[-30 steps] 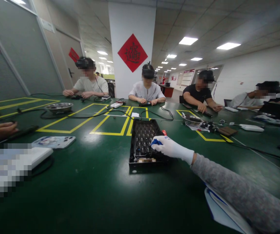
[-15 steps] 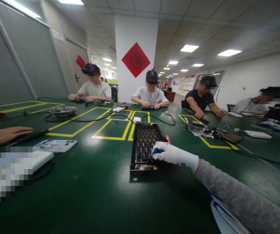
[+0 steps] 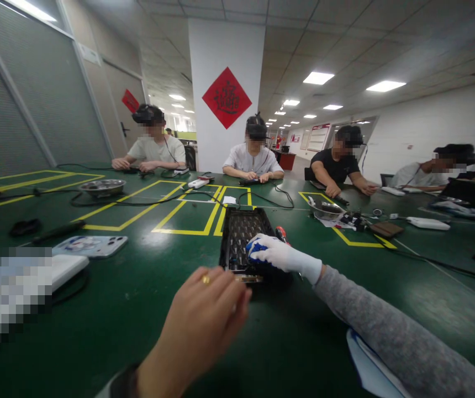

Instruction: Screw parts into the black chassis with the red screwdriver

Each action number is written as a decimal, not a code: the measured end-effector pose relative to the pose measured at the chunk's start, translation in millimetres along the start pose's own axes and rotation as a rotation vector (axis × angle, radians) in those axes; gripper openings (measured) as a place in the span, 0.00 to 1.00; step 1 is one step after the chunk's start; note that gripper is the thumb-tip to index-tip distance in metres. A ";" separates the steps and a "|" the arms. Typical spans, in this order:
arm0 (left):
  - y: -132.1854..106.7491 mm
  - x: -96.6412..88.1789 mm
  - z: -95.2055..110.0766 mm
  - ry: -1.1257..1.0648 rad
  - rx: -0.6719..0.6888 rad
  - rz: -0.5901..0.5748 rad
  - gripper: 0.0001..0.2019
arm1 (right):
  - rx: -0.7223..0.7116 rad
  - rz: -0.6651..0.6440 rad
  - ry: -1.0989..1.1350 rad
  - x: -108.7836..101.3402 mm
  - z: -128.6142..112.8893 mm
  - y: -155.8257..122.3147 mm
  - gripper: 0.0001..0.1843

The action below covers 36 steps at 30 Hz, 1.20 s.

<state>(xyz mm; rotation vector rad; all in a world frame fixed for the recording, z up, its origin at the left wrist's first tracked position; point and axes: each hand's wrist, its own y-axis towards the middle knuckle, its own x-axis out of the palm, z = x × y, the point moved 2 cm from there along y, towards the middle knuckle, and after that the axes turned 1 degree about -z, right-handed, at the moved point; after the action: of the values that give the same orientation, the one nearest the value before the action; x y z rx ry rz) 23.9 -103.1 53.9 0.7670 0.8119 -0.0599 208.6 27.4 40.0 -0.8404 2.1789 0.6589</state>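
A black rectangular case [image 3: 241, 232] with rows of small shiny fittings lies on the green table. My right hand [image 3: 273, 253], in a white glove with blue on the finger side, is closed over the case's right rim, its fingers bent inward. A red and black tool handle [image 3: 281, 234] shows just beyond that hand; the rest is mostly hidden. My bare left hand [image 3: 206, 315], with a gold ring, is raised before the case's near end. Its fingers are curled together, slightly blurred, and whatever they may hold is hidden.
At left lie a phone [image 3: 90, 246], a white block-shaped device [image 3: 69, 271] and a black-handled tool [image 3: 61, 231]. A metal bowl [image 3: 103, 188] stands farther back. Another bowl [image 3: 324, 210] and loose parts lie at right. Several people sit across the table; cables cross it.
The bare hand at the left edge is gone from there; my left hand is now in front of the case. My gloved right hand has shifted slightly left, and the view has moved a little.
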 end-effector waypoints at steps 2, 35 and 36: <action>30.9 7.2 -15.4 0.044 -0.070 -0.037 0.07 | 0.065 0.141 0.064 4.7 7.3 1.7 0.06; 73.8 63.0 -95.9 -0.427 -0.178 -0.073 0.15 | 0.252 0.463 0.279 9.6 -0.4 -9.1 0.11; 73.9 62.4 -95.5 -0.421 -0.177 -0.078 0.15 | 0.237 0.461 0.292 9.7 0.0 -8.6 0.10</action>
<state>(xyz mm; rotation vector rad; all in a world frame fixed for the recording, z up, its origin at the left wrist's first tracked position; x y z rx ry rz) 31.6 26.5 13.9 0.5290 0.4385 -0.2089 209.5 18.1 31.0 -0.3226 2.6866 0.4985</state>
